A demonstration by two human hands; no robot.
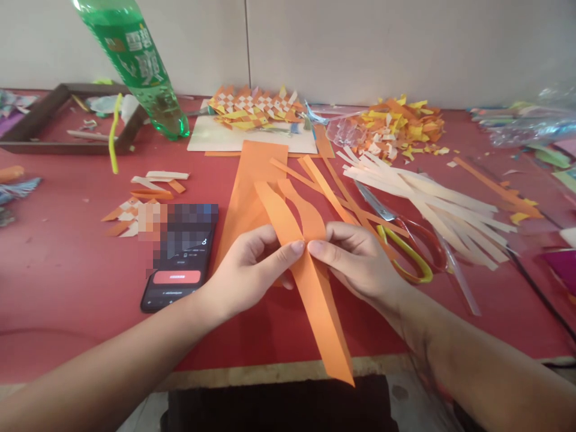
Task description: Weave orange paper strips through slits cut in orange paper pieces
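An orange paper strip [317,300] is pinched between both my hands above the table's front part. It is parted at the far end into two curving tails, and whole and creased lengthwise toward me. My left hand [252,261] grips its left side, thumb tip at the split. My right hand [355,258] holds the other side, its thumb almost meeting the left one. The fingers behind the paper are partly hidden. Beneath and beyond lies an orange paper sheet [258,168]. Loose narrow orange strips [326,186] lie just past my right hand.
Scissors [409,252] and cream paper strips [432,198] lie right. A phone [180,264] sits left beside woven paper scraps [126,216]. Farther back stand a green bottle [139,66], a dark frame [58,147], woven paper pieces [256,108] and an orange-yellow scrap pile [396,126].
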